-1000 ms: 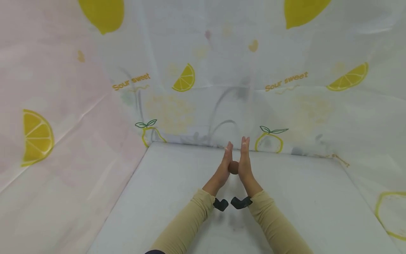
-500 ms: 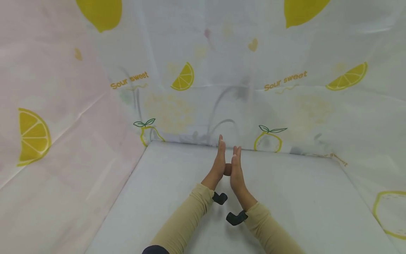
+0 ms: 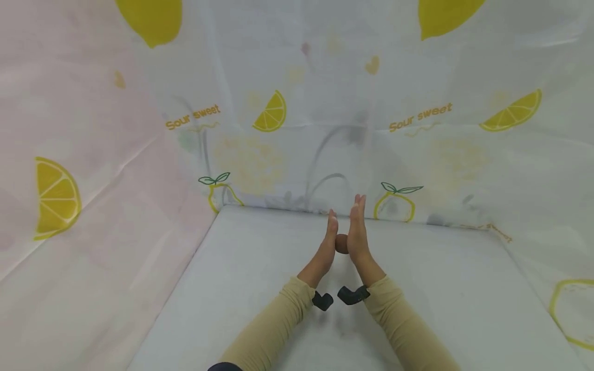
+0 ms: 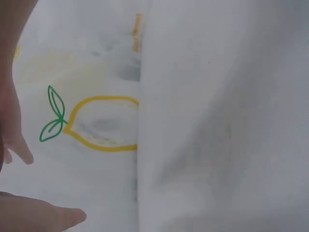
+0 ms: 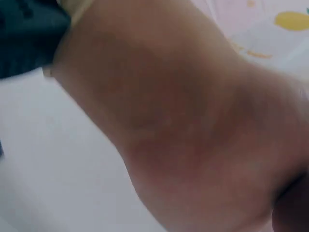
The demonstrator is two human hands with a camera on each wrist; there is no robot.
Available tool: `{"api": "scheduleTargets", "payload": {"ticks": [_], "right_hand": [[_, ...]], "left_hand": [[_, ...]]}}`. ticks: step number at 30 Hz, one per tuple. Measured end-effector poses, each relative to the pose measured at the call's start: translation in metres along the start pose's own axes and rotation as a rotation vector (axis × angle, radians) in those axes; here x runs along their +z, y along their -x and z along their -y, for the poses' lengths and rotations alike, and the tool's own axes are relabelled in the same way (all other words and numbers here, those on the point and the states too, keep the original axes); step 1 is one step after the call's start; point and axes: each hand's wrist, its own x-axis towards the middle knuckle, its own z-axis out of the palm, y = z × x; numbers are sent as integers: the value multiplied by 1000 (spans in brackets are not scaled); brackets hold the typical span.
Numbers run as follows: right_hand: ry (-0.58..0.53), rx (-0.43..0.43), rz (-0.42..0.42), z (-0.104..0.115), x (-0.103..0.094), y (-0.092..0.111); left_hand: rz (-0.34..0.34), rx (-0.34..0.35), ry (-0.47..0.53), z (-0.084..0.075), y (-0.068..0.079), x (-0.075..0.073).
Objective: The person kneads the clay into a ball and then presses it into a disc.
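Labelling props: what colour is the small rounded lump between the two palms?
Brown. The small rounded lump shows best in the head view.

Round brown ball (image 3: 342, 243) sits between the palms, touching both: left hand (image 3: 328, 245) on its left, right hand (image 3: 358, 234) on its right. Hands are over the flat white counter (image 3: 250, 278). Black bent wrist pieces (image 3: 353, 295) lie nearer the camera, one per arm, apart. White lemon-printed sheet (image 3: 325, 87) rises behind the counter and along both sides.
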Motion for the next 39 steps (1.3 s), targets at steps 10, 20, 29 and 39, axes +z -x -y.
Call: {"api": "scheduleTargets", "payload": {"ticks": [10,20,29,39], "right_hand": [[26,80,17,-28,-7,2],[-35,93,92,-24,23,42],[-87,43,-8,-1,11,21],[-16,132,-23,-19,-13,-2]], "left_hand": [[62,73,47,-10,-2,-3],[-84,2,-49,-16,-14,-16],[-15,-18,-74,-3,-6,-7],[78,25,44,-4,7,5]]}}
